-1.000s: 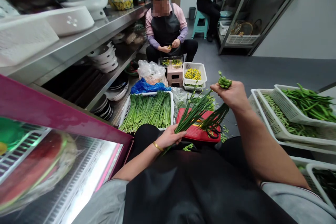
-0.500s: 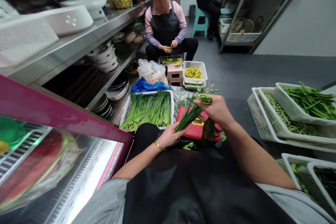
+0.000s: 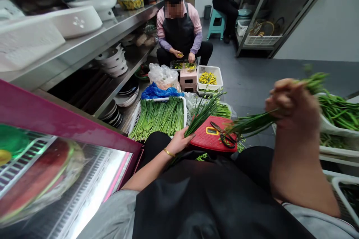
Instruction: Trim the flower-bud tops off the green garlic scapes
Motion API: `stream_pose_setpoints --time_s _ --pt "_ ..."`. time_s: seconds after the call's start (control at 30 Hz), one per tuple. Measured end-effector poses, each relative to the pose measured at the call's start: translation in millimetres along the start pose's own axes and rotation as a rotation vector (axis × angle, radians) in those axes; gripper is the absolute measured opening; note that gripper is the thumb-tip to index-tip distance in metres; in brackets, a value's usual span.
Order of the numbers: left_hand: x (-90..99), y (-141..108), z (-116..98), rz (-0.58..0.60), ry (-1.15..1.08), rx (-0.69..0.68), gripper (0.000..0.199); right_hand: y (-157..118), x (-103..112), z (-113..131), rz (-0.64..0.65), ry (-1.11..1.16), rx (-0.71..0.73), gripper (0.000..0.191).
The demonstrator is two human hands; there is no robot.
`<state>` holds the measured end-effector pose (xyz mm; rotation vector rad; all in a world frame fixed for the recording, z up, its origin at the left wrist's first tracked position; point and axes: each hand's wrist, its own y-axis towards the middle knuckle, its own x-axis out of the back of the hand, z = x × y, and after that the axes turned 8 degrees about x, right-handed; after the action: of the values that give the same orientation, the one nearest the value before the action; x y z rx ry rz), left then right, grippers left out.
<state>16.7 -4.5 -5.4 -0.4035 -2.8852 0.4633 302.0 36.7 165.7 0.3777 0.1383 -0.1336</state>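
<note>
My left hand (image 3: 181, 141) is closed around a bunch of flowering chives (image 3: 203, 114), its budded tips fanning up and to the right. Raised at the right, my right hand (image 3: 291, 101) grips a smaller bunch of green stems (image 3: 254, 124), blurred by motion; its ends stick out on both sides of the fist. Between the hands, a red lidded box (image 3: 203, 138) stands in front of my knees. Black-handled scissors (image 3: 226, 137) lie on its lid. Left of it, a white basket (image 3: 185, 110) is filled with long chive stems (image 3: 161, 117).
Several white baskets of green beans (image 3: 340, 112) stand at the right. Ahead, a seated person (image 3: 179, 26) handles yellow flowers beside a pink stool (image 3: 188, 80) and a white basket of flowers (image 3: 207, 78). Steel shelving (image 3: 126, 22) with bowls and a magenta-framed display case (image 3: 70, 119) line the left.
My right hand has swung right and up with its stems, away from the left-hand bunch. The scissors on the red lid have come fully into view. My left hand stays nearly in place.
</note>
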Motion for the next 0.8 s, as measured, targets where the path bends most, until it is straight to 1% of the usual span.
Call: stream_pose_setpoints --time_s 0.1,0.17,0.2,0.27,0.33,0.4,0.5,0.67,0.7,0.8 --pt "2.1 5.0 -3.0 -0.088 0.094 -0.106 0.043 -11.5 -33.1 -19.9 0.187 -0.049 -0.222 0.04" --pt "1.9 7.1 -5.2 -0.15 0.156 -0.158 0.038 -16.7 -57.5 -41.2 0.268 -0.097 -0.312 0.041" --pt "1.3 7.7 -5.8 -0.176 0.189 -0.17 0.036 -18.3 -68.2 -52.0 0.278 -0.124 -0.315 0.041" --pt "-0.6 7.7 -6.0 -0.214 0.266 -0.167 0.035 -20.0 -83.8 -70.1 0.275 -0.181 -0.255 0.04" --pt "-2.4 6.8 -5.0 -0.24 0.341 -0.151 0.035 -20.2 -91.1 -81.1 0.28 -0.238 -0.161 0.039" --pt "-3.2 5.5 -3.7 -0.246 0.385 -0.143 0.034 -19.4 -91.4 -85.1 0.278 -0.284 -0.082 0.04" --pt "-1.8 3.8 -3.3 -0.224 0.361 -0.159 0.034 -16.2 -84.2 -84.6 0.234 -0.331 -0.045 0.042" --pt "0.1 -1.0 -7.6 -0.175 0.308 -0.166 0.033 -1.0 -67.4 -84.4 0.055 -0.403 -0.016 0.035" --pt "0.0 -2.0 -8.3 -0.168 0.308 -0.161 0.033 2.1 -64.3 -84.3 0.039 -0.414 -0.009 0.034" --pt "0.4 -3.5 -8.5 -0.166 0.335 -0.149 0.033 4.3 -57.0 -78.6 0.047 -0.467 0.02 0.029"
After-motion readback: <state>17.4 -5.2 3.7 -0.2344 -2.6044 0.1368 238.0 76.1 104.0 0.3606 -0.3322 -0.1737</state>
